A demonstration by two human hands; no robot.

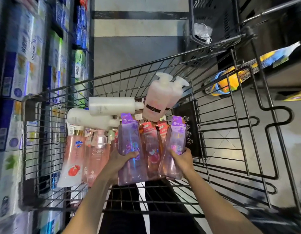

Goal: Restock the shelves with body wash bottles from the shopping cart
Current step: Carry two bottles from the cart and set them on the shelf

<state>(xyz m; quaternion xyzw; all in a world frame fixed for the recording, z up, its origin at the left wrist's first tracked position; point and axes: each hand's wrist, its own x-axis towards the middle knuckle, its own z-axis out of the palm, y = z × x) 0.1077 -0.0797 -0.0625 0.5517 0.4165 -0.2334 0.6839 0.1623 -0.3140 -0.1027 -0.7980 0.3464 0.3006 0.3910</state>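
Purple body wash bottles, one per hand, held over the wire shopping cart [214,125].
Left hand [120,158] grip wraps one purple bottle [129,149]; right hand [181,158] grip wraps the other purple bottle [174,144]. Neck tags read "30". Pink bottles [95,154] and white bottles [111,105] crowd the cart's left; right side open. Shelves [20,65] at left.

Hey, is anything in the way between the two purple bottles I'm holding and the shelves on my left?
Yes. The left hand and right hand each hold a purple bottle inside the cart. Pink bottles and the cart's left wall lie between them and the shelves. Lifting straight up looks unobstructed.
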